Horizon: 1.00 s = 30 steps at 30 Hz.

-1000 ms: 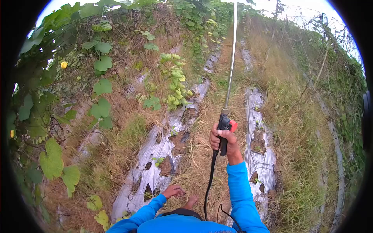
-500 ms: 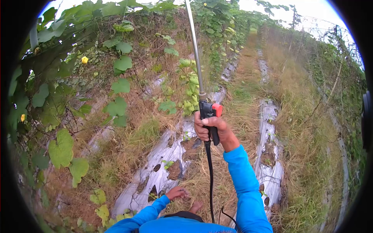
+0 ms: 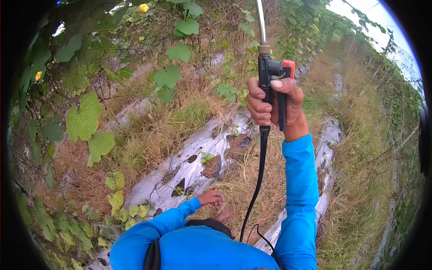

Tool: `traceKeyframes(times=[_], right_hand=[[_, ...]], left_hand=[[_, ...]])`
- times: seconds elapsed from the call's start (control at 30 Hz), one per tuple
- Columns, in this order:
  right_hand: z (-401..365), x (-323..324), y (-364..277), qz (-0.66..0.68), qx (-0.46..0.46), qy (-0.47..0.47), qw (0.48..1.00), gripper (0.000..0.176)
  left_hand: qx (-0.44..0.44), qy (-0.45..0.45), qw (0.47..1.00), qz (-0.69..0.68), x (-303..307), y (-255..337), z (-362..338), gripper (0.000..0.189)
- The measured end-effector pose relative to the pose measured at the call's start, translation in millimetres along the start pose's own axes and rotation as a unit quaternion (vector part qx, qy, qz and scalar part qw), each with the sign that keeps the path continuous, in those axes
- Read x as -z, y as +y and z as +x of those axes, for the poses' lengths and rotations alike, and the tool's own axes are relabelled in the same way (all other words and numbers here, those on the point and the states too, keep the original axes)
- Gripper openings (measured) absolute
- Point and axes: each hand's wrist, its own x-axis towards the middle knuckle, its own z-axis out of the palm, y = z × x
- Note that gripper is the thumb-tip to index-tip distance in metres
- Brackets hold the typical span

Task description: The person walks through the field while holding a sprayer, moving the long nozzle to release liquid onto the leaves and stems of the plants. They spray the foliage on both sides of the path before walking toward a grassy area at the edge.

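Note:
My right hand (image 3: 276,105) is raised in front of me, wrapped round the black handle of a spray wand (image 3: 265,72). Its thumb lies over the upper part of the long black trigger lever. A red piece (image 3: 289,69) sticks out at the side of the handle, and a metal tube (image 3: 261,22) runs up out of view. From the handle's lower end a black hose (image 3: 256,189) curves down beside my body. My left hand (image 3: 211,198) hangs low by my left side, holding nothing that I can see, its fingers slightly bent and apart.
Torn silvery plastic sheeting (image 3: 193,162) with holes and small plants covers the bed on the left. Another strip (image 3: 330,135) runs along the right. Dry grass (image 3: 252,180) lies between them. Leafy vines (image 3: 83,117) hang at the left, and a vine-covered fence (image 3: 405,108) stands right.
The view has tipped downward and turned left. My right hand and the spray wand now appear higher, nearer and further right. My left hand still hangs low, holding nothing visible.

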Motion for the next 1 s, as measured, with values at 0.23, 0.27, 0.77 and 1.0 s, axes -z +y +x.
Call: traceKeyframes(times=[0.23,0.27,0.77,1.0], right_hand=[[49.9,-14.1,-32.9,-0.066,-0.017,0.016,0.998,0.038],[57.3,-13.6,-37.5,-0.094,-0.024,0.030,0.995,0.039],[120.5,-21.0,-52.2,-0.003,-0.024,0.046,0.999,0.039],[140.5,-21.9,-61.3,-0.223,0.100,0.218,0.945,0.038]], left_hand=[[-0.026,0.019,0.999,0.007,-2.9,14.4,-16.1,0.029],[-0.023,0.017,0.999,0.019,-0.4,12.9,-17.7,0.027],[-0.030,0.027,0.999,-0.014,16.4,-13.1,-40.4,0.030],[-0.028,0.033,0.999,-0.033,13.8,-25.4,-42.1,0.031]])
